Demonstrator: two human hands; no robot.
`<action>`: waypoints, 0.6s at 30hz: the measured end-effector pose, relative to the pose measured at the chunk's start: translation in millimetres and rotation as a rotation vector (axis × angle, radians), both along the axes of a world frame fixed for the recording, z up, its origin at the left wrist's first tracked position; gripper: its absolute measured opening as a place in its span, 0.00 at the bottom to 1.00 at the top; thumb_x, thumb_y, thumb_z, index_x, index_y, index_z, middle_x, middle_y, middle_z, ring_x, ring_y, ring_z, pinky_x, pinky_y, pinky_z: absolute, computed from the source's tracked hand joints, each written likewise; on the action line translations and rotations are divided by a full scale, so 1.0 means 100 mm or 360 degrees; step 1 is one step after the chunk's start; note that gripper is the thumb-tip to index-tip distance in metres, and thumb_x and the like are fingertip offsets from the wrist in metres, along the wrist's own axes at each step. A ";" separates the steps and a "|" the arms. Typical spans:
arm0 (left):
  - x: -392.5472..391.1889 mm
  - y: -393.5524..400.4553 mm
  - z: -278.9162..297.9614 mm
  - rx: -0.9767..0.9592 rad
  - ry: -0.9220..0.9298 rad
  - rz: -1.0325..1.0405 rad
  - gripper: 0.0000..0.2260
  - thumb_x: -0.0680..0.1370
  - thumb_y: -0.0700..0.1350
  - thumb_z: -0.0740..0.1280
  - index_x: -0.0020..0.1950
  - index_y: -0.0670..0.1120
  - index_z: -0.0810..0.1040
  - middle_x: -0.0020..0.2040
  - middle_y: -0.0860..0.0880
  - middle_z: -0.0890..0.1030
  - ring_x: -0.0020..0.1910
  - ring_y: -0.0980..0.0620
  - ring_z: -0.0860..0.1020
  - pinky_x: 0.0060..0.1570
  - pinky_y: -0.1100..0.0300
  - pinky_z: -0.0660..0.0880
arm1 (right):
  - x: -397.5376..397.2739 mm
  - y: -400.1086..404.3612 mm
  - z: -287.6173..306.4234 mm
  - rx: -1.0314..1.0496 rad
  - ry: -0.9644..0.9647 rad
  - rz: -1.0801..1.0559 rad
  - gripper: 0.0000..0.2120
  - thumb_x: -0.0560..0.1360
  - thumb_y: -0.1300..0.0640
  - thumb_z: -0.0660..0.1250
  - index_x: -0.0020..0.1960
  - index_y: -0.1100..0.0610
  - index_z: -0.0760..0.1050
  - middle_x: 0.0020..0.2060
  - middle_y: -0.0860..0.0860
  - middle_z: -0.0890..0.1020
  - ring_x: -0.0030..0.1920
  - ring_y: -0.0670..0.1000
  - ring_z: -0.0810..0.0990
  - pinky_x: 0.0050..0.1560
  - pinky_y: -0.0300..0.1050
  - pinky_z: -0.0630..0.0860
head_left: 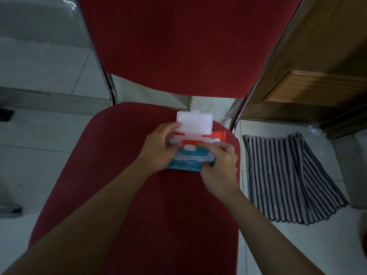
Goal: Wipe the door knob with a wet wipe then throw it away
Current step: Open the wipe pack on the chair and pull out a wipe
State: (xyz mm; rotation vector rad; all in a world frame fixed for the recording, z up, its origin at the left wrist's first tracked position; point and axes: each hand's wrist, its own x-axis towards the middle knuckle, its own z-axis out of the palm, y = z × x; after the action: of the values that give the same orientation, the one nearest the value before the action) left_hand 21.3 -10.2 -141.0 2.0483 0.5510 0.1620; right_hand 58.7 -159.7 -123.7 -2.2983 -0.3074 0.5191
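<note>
We see left hand [158, 144] gripping wipes pack [190, 155] on chair seat [119, 175]; right hand [218, 167] fingers pinch at its opening, lid [195, 123] flipped up beyond fingertips.

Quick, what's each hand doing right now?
Left hand: curled on the wet wipes pack, holding it steady on the chair seat.
Right hand: fingers pinching at the pack's opening under the flipped-up lid.

Red chair [178, 205], seemingly grey-striped cloth [288, 179]
</note>
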 end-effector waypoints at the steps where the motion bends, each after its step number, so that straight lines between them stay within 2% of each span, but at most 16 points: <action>1: 0.00 0.00 0.01 -0.0022 0.0004 -0.0006 0.22 0.70 0.33 0.69 0.63 0.43 0.73 0.59 0.45 0.76 0.52 0.56 0.74 0.44 0.83 0.65 | 0.02 0.01 0.01 -0.0034 -0.0041 -0.0030 0.22 0.67 0.68 0.61 0.53 0.45 0.77 0.58 0.49 0.64 0.60 0.52 0.61 0.63 0.51 0.59; 4: 0.00 0.02 -0.01 -0.0027 0.0009 -0.0034 0.22 0.70 0.34 0.69 0.63 0.44 0.72 0.60 0.46 0.75 0.53 0.56 0.73 0.44 0.83 0.66 | 0.09 0.12 0.02 -0.0157 -0.0264 -0.0014 0.11 0.67 0.62 0.66 0.45 0.47 0.79 0.61 0.49 0.66 0.63 0.52 0.58 0.57 0.50 0.52; 6: -0.01 0.03 -0.02 -0.0034 0.0006 -0.0033 0.23 0.70 0.35 0.69 0.64 0.45 0.72 0.60 0.47 0.75 0.53 0.57 0.74 0.45 0.82 0.66 | 0.15 0.17 0.00 -0.0205 -0.0400 0.0093 0.06 0.69 0.57 0.69 0.43 0.47 0.81 0.63 0.50 0.67 0.65 0.53 0.57 0.58 0.52 0.53; 10: -0.02 0.03 -0.04 -0.0046 0.0002 -0.0025 0.22 0.70 0.34 0.69 0.63 0.45 0.72 0.60 0.47 0.76 0.52 0.57 0.74 0.45 0.83 0.66 | 0.26 0.21 -0.04 -0.0286 -0.0592 0.0437 0.04 0.68 0.56 0.71 0.40 0.49 0.84 0.64 0.53 0.69 0.65 0.56 0.59 0.54 0.50 0.52; 11: -0.01 0.03 -0.05 -0.0044 0.0003 -0.0026 0.22 0.70 0.35 0.69 0.63 0.45 0.72 0.60 0.47 0.76 0.52 0.57 0.74 0.45 0.82 0.67 | 0.28 0.21 -0.05 -0.0298 -0.0669 0.0534 0.04 0.67 0.58 0.71 0.39 0.50 0.84 0.63 0.54 0.71 0.63 0.57 0.62 0.53 0.51 0.54; 14: -0.01 0.04 -0.06 -0.0043 0.0019 -0.0032 0.23 0.71 0.35 0.69 0.64 0.46 0.72 0.60 0.48 0.76 0.53 0.57 0.74 0.45 0.82 0.67 | 0.32 0.23 -0.10 -0.0349 -0.0891 0.0815 0.04 0.64 0.64 0.73 0.37 0.57 0.82 0.54 0.59 0.77 0.54 0.62 0.73 0.47 0.56 0.69; 16: -0.01 0.04 -0.06 -0.0038 0.0023 -0.0034 0.23 0.70 0.35 0.69 0.64 0.46 0.72 0.60 0.49 0.75 0.53 0.58 0.74 0.45 0.83 0.67 | 0.33 0.25 -0.15 -0.0312 -0.0844 0.0910 0.04 0.65 0.67 0.69 0.40 0.62 0.78 0.50 0.61 0.76 0.48 0.63 0.76 0.41 0.55 0.73; 18: -0.01 0.04 -0.06 -0.0023 0.0011 -0.0038 0.23 0.70 0.35 0.69 0.64 0.45 0.72 0.59 0.50 0.75 0.52 0.59 0.73 0.45 0.83 0.66 | 0.35 0.25 -0.19 -0.0165 -0.0700 0.0830 0.04 0.69 0.66 0.63 0.43 0.63 0.76 0.49 0.61 0.75 0.47 0.62 0.76 0.42 0.54 0.73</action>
State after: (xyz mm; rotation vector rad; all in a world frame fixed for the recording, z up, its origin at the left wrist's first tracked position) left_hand 20.1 -6.4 -146.6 2.0412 0.5304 0.1368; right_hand 93.6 -134.8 -142.6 -2.4137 -1.1354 0.2724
